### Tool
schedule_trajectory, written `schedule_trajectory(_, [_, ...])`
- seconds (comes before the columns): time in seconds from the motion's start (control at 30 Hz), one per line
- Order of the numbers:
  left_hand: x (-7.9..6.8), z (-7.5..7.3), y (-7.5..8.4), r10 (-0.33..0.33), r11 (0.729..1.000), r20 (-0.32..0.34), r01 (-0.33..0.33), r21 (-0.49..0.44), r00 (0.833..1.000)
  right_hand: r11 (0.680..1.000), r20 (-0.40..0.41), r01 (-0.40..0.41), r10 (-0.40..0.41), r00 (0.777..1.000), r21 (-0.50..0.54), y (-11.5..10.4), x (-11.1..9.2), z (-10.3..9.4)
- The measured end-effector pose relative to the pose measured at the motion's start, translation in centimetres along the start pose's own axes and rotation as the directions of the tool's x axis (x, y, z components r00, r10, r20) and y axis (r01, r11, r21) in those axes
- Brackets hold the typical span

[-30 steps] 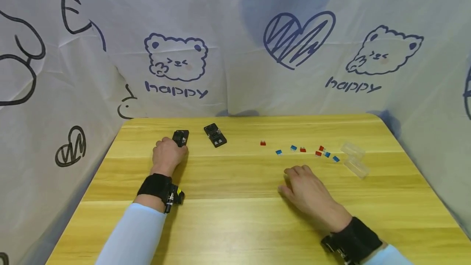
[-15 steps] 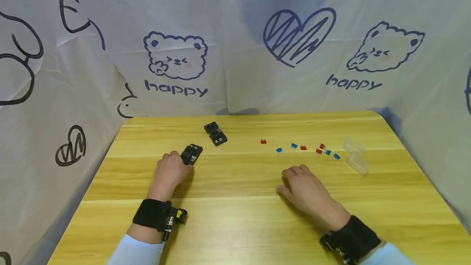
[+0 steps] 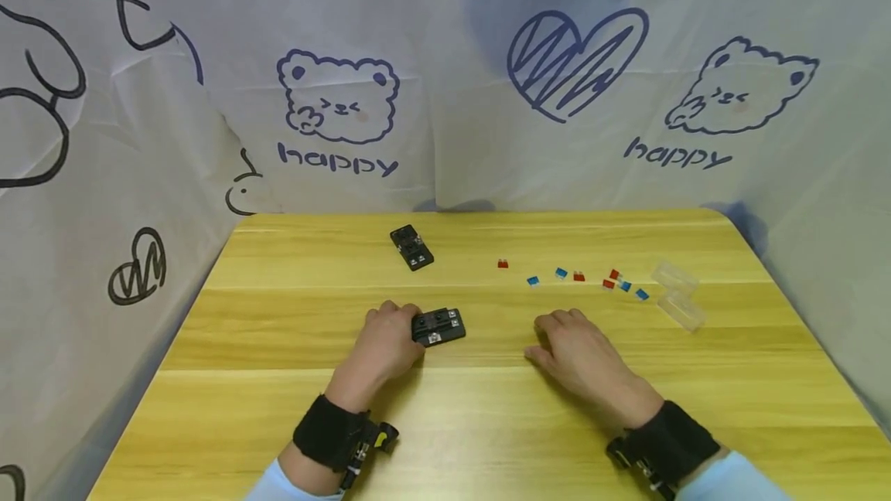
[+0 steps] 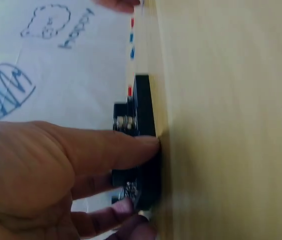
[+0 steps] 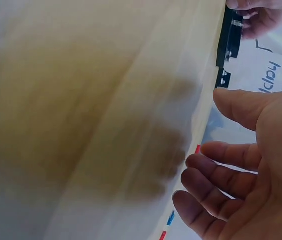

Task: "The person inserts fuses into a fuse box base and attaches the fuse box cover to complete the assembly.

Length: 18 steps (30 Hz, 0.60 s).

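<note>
My left hand grips a black fuse block by its left end, low over the table. In the left wrist view the thumb lies along one side of the block and the fingertips reach its other side; metal terminals show on its face. To the right, my right hand rests loosely curved near the tabletop and holds nothing. Its fingers hang apart in the right wrist view. Farther back lies a second black fuse block.
Small red blade fuses and blue blade fuses lie scattered behind my right hand, several in all. Two clear plastic pieces lie to their right. A white cloth with drawings hangs behind the wooden table.
The left hand has brought the gripped fuse block from the far left toward the middle and nearer to me, turning it sideways. My right hand has stayed nearly still.
</note>
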<state>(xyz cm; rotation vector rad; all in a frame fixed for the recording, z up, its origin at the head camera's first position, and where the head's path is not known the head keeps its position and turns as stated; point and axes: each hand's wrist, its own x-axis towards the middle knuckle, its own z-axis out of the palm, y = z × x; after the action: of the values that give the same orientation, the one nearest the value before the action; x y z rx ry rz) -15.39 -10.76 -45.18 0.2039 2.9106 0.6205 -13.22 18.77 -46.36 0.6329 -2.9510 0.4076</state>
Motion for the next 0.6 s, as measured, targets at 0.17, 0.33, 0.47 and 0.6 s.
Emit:
schedule_trajectory(0.17, [0.1, 1.2, 1.8, 0.107, 0.993, 0.029, -0.105, -0.062, 0.994, 0.998, 0.076, -0.044, 0.040, 0.996, 0.050, -0.2, 0.2, 0.1])
schedule_trajectory(0.33, [0.1, 2.3, 3.1, 0.178, 0.977, 0.051, -0.171, -0.124, 0.983, 0.992, 0.140, -0.077, 0.062, 0.988, 0.103, -0.9, 0.6, -0.1])
schedule_trajectory(0.47, [0.2, 3.0, 3.7, 0.211, 0.971, 0.043, -0.204, -0.129, 0.977, 0.986, 0.170, -0.078, 0.053, 0.984, 0.147, -1.3, 1.0, -0.2])
schedule_trajectory(0.6, [0.2, 3.5, 3.9, 0.246, 0.960, 0.024, -0.241, -0.140, 0.969, 0.982, 0.190, -0.073, 0.039, 0.981, 0.176, -1.6, 1.3, -0.1])
